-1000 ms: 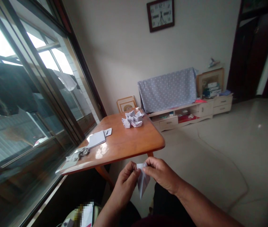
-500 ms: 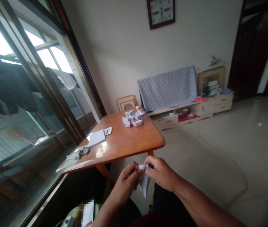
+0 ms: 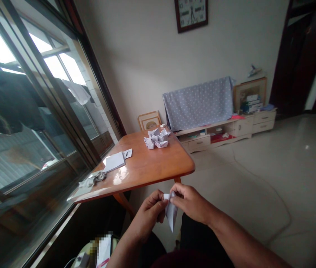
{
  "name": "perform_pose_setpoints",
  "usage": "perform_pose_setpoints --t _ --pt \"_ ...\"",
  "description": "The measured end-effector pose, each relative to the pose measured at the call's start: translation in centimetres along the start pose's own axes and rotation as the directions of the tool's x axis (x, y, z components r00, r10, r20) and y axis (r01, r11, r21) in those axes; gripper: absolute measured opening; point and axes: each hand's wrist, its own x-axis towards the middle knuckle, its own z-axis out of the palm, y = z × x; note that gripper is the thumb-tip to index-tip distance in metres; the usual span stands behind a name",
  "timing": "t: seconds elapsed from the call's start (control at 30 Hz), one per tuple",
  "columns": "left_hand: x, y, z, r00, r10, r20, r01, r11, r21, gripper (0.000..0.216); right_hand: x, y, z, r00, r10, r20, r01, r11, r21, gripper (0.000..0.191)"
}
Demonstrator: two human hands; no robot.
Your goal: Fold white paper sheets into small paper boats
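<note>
A folded piece of white paper hangs point-down between my two hands, above my lap and in front of the table. My left hand pinches its upper left edge between thumb and fingers. At the upper right edge, my right hand pinches the same paper, its fingertips close to the left ones. Several folded white paper pieces are heaped on the far part of the wooden table. A stack of white paper sheets lies at the table's left side.
A crumpled grey cloth lies on the table's near left corner, by the window. Low at the left, a stool or seat holds a white box-like item with a cable. A low cabinet stands along the far wall.
Both hands keep their pinch on the folded paper, which has shifted very slightly. The whole view has moved a little; nothing was let go.
</note>
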Motion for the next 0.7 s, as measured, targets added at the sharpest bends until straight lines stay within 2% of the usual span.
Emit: perform_pose_setpoints --t 0.1,0.17,0.37,0.53,0.7 --pt "0.0 -0.1 -0.2 1.000 0.002 -0.012 -0.002 1.000 -0.019 0.031 -0.2 -0.3 -0.4 0.996 0.062 0.068 -0.073 0.982 0.173 0.004" --pt "0.1 -0.1 -0.2 1.000 0.003 -0.009 -0.003 1.000 -0.014 0.032 -0.2 -0.1 -0.4 0.996 0.067 0.054 -0.075 0.982 0.172 0.004" --pt "0.1 0.0 -0.1 1.000 0.024 0.012 -0.024 0.999 0.027 0.031 0.1 0.8 -0.1 0.997 0.017 -0.077 -0.022 0.998 -0.054 0.008" --pt "0.1 0.4 0.1 0.998 0.062 0.024 -0.064 0.992 0.111 0.030 0.1 0.9 0.0 0.987 -0.047 -0.151 0.006 0.965 -0.261 0.008" --pt "0.0 0.7 0.3 0.998 0.043 0.045 -0.049 0.990 0.134 0.028 0.2 1.1 -0.2 0.987 -0.063 -0.148 0.015 0.952 -0.307 0.009"
